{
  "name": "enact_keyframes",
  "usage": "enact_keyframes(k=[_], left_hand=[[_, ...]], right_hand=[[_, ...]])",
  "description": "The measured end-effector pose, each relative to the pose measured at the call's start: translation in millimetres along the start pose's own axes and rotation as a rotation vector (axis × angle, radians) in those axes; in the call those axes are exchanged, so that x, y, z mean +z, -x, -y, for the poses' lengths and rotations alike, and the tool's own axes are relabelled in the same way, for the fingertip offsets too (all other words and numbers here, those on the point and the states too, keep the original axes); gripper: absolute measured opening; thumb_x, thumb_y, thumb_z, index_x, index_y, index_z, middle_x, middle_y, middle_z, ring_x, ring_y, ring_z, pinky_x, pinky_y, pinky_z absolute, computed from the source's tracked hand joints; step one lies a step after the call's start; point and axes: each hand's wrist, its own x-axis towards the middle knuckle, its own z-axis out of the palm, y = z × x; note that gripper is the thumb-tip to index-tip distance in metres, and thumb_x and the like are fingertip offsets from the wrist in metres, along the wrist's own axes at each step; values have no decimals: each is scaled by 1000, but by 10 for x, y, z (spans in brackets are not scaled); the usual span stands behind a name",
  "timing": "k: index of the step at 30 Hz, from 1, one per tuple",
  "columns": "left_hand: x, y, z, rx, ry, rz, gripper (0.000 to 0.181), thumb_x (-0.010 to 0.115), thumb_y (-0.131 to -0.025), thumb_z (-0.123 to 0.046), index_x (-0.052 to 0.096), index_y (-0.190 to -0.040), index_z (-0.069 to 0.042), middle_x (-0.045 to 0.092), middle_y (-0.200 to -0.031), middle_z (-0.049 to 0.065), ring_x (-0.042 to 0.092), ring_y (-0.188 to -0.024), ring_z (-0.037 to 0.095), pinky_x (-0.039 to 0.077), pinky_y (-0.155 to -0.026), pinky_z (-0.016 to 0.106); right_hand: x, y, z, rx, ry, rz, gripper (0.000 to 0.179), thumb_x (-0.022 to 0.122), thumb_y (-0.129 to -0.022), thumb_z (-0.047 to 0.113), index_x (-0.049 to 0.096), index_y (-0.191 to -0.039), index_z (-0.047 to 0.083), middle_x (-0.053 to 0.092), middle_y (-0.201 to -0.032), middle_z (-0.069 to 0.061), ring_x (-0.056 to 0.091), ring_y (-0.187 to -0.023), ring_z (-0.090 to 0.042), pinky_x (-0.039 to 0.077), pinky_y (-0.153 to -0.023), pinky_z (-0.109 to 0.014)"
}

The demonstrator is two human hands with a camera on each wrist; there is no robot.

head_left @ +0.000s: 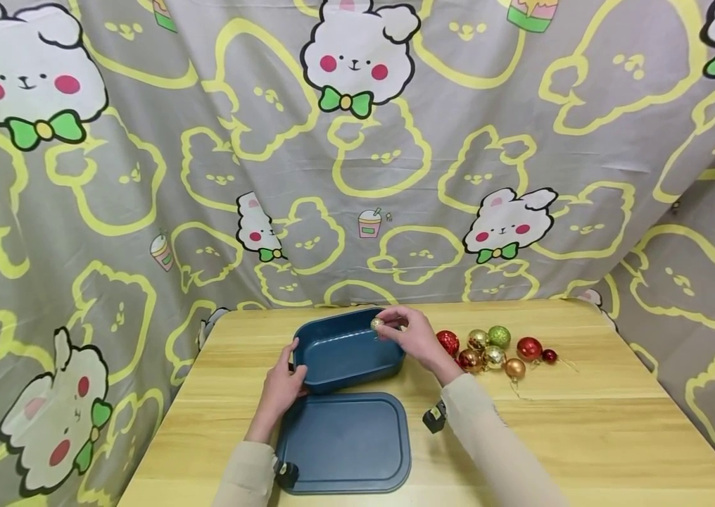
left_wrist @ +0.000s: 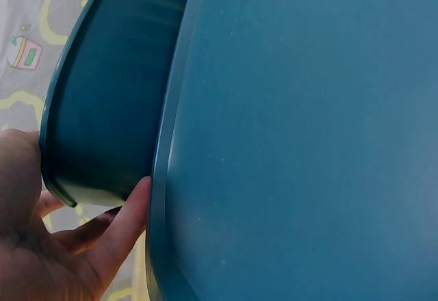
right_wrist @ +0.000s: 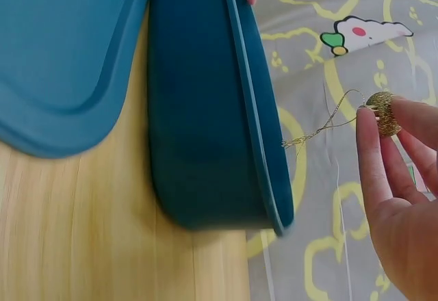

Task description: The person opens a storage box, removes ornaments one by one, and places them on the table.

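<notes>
A deep dark-blue box [head_left: 351, 352] stands toward the back of the table, its inside bare in the head view. My left hand [head_left: 283, 384] holds it by the left end, fingers and thumb about the corner, as the left wrist view also shows. Over the box's right end, my right hand [head_left: 411, 334] pinches a small gold glitter Christmas ball [right_wrist: 384, 113] between thumb and fingertips. A thin gold cord [right_wrist: 316, 135] trails from the ball, overlapping the box's rim in the right wrist view.
A blue lid [head_left: 345, 443] lies flat in front of the box. Right of the box is a cluster of several Christmas balls, among them a green one [head_left: 500, 336], a red one [head_left: 529, 348] and a copper one [head_left: 514, 368]. A patterned curtain [head_left: 357, 260] hangs behind the wooden table [head_left: 585, 436].
</notes>
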Motion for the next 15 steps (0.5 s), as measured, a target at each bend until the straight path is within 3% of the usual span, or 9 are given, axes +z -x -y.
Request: enact_keyframes(k=[11, 15], left_hand=[[-10, 2, -24, 10, 1, 5, 63, 56, -103, -17, 34, -162, -22, 60, -98, 18, 69, -69, 20, 65, -69, 37], [-12, 5, -29, 5, 2, 8, 63, 56, -104, -18, 34, -162, -23, 60, -99, 19, 69, -70, 20, 65, -70, 37]], right_hand=[[-405, 144, -127, 18, 132, -55, 29, 75, -97, 20, 72, -122, 7, 73, -114, -13, 74, -97, -24, 61, -90, -43], [-577, 212, -161, 36, 143, -69, 29, 75, -97, 21, 71, -122, 7, 73, -114, -13, 75, -96, -23, 61, -85, -37]])
